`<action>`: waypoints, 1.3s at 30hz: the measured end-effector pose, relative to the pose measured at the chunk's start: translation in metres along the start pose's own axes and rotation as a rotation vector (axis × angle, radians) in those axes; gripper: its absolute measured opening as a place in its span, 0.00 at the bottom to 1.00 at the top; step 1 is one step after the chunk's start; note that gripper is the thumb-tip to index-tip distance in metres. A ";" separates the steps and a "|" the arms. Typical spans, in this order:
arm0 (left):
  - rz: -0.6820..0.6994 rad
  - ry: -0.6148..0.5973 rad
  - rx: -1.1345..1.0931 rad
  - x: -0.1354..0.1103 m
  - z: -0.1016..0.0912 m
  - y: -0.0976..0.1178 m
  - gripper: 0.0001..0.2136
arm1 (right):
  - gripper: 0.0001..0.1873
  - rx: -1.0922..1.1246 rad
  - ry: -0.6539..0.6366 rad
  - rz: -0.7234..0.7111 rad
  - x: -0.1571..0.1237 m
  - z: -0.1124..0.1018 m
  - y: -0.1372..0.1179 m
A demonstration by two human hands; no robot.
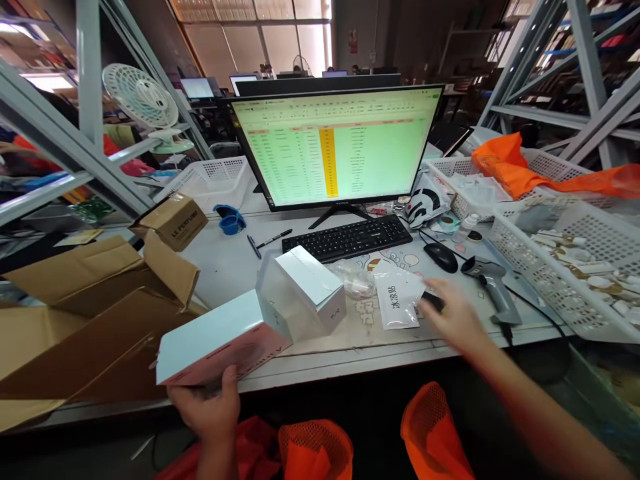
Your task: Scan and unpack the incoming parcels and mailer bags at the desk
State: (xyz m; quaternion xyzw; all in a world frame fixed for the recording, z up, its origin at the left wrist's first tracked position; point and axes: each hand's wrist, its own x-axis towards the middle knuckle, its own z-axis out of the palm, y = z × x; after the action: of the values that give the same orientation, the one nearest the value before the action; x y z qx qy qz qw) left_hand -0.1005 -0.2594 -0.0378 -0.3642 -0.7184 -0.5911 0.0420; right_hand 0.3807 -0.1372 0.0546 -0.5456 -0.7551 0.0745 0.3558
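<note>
a pale box (220, 340) was gripped from below by the left hand (207, 403) at the near edge of the desk (225, 263), while the right hand (453, 319) was laid on a small dark item (433, 302) beside a white packet (397, 303), whether closed on it could not be told.

flat box (220, 343): pale blue-white top, pink side with faint lettering, closed. lies near level at the near edge of the table (225, 260), its near corner gripped by the left hand (210, 407).
small dark object (433, 302): blurred, kind unclear. on the table, under the fingers (440, 293) of the right hand (453, 320).
</note>
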 end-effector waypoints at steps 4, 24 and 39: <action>0.116 0.096 -0.083 -0.015 0.005 0.014 0.45 | 0.48 0.186 -0.069 -0.264 -0.004 0.068 -0.123; -0.696 -0.950 -1.048 -0.067 0.098 0.155 0.38 | 0.43 1.011 -0.107 0.259 0.044 0.012 -0.074; -1.362 -1.535 -1.312 -0.125 0.111 0.159 0.13 | 0.42 0.951 -0.367 0.169 0.098 0.015 -0.071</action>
State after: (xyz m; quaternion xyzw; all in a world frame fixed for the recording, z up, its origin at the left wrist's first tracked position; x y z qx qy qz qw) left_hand 0.1236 -0.2150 -0.0018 -0.1197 -0.1656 -0.3741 -0.9046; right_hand 0.3019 -0.0755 0.1239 -0.3604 -0.6410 0.5328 0.4188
